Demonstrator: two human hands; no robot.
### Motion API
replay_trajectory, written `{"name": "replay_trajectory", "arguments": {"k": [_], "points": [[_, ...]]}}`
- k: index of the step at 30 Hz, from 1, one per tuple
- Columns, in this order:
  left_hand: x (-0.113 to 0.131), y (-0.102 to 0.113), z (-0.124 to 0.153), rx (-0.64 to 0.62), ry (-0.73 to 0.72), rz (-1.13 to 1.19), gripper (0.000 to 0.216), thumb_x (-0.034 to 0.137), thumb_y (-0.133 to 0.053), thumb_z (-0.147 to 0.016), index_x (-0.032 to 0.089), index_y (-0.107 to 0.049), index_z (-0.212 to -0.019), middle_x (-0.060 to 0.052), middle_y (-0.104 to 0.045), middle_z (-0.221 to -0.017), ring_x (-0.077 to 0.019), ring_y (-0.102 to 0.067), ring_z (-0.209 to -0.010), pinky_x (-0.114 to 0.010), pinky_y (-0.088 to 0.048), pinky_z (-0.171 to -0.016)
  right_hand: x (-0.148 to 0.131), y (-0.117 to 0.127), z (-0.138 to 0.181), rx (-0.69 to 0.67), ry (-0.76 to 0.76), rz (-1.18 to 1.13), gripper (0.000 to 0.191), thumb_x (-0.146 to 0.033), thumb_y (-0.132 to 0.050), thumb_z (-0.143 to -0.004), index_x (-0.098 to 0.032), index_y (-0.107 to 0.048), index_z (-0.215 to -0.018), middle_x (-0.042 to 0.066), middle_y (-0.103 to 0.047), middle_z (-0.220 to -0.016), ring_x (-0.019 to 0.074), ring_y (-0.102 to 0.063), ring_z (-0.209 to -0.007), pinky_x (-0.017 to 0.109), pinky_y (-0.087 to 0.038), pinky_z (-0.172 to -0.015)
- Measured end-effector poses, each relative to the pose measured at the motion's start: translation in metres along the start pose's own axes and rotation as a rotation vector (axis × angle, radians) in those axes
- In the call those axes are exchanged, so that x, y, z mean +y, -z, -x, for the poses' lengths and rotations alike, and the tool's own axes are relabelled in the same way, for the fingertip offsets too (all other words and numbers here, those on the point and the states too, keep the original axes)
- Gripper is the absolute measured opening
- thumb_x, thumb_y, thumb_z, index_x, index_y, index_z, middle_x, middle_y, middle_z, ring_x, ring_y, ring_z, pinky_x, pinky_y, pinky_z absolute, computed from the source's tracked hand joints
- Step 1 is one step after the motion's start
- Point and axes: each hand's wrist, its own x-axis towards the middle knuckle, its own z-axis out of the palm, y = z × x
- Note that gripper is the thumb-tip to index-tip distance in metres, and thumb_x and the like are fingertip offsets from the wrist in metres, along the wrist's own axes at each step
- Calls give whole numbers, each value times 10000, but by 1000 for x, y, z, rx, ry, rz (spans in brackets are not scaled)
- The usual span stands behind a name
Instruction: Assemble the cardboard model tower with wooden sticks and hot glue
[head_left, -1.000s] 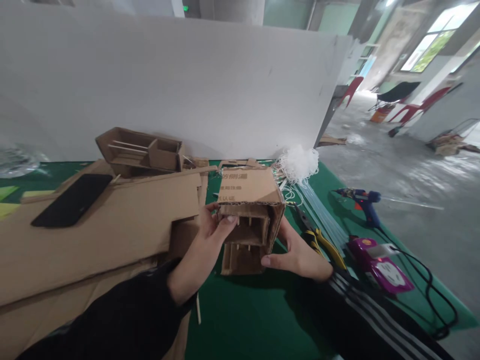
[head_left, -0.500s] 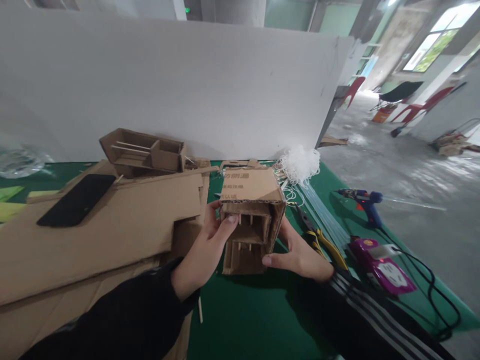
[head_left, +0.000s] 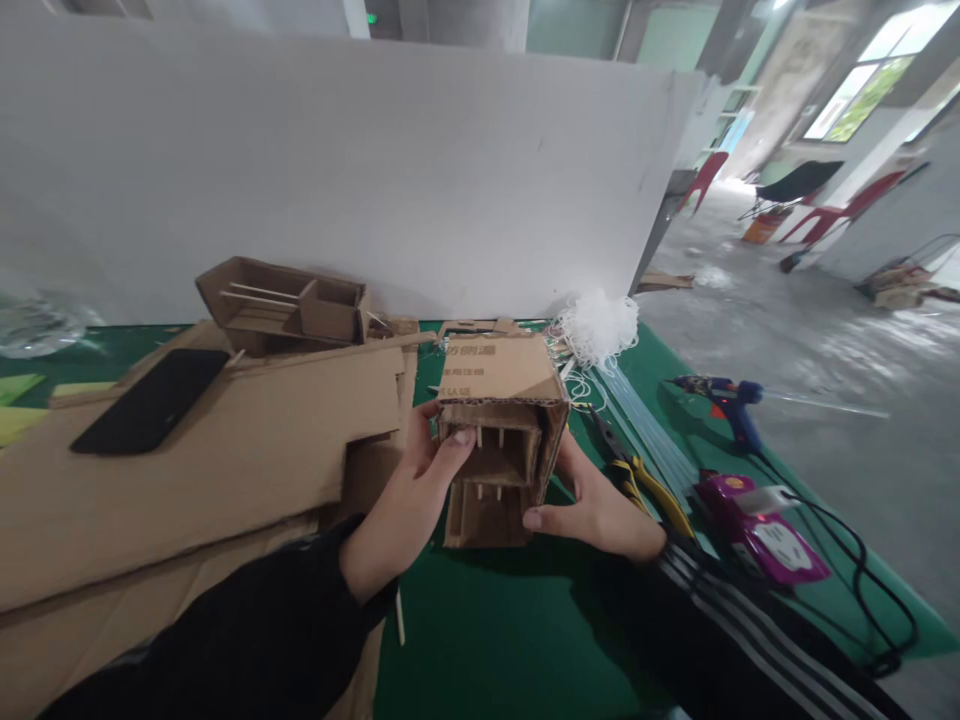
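Note:
A cardboard box with printed characters on its top stands on the green table in front of me. Its near side is open and shows inner cardboard compartments with thin wooden sticks in them. My left hand grips the box's left side, its thumb laid inside the upper compartment. On the right side, my right hand is wrapped round the wall, with its thumb at the lower front edge. The fingers behind the box are partly hidden.
Stacked cardboard sheets carry a black phone on the left. Behind them sits another cardboard box. To the right lie yellow-handled pliers, clear glue sticks, a blue glue gun and a purple power strip.

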Motion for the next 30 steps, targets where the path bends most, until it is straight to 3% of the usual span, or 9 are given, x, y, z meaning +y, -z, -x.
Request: {"name": "replay_trajectory", "arguments": {"k": [7,12,15,21,26,30], "points": [[3,2,0,-118,13,52,645,471,-681,-874,259,-313,-1359,-110,-622,-1317,-270,-622,-1223,-430,-537,-1019,-1,0,0,-2,1,-12,951,-376,-814,-796,-331,-227,-1544,84,-360,-1587,305,-358,-1452,498,-338,-1164],[-5,9,-2,-227,-24,28,849,282,-734,-850,325,-162,-1475,-106,-526,-1450,-256,-579,-1297,-404,-526,-1053,4,1,2,35,-14,-22,947,-375,-808,-806,-361,-227,-1554,57,-378,-1580,308,-345,-1459,486,-352,-1156],[-9,11,-6,-244,-46,-11,897,250,-724,-848,333,-113,-1501,-110,-563,-1408,-254,-628,-1232,-432,-526,-1052,6,1,3,60,-17,-41,962,-387,-794,-819,-356,-195,-1571,56,-367,-1588,311,-329,-1469,492,-335,-1169],[-18,9,-15,-126,-126,-87,816,210,-803,-735,272,-299,-1374,-99,-640,-1275,-268,-656,-1157,-404,-556,-969,4,1,2,51,-23,-45,976,-384,-803,-811,-361,-192,-1572,53,-373,-1585,305,-318,-1476,480,-340,-1170],[-34,5,-16,13,-139,-46,622,248,-841,-696,240,-379,-1112,-12,-696,-951,-195,-699,-877,-308,-564,-797,5,0,2,53,-23,-69,978,-384,-799,-816,-363,-183,-1575,53,-367,-1589,305,-326,-1472,484,-338,-1170],[-43,5,-20,-21,-101,51,466,341,-859,-686,216,-496,-951,20,-674,-815,-155,-668,-769,-278,-555,-757,6,0,2,53,-30,-58,986,-395,-795,-818,-371,-168,-1579,52,-345,-1604,311,-314,-1479,488,-339,-1170]]}}
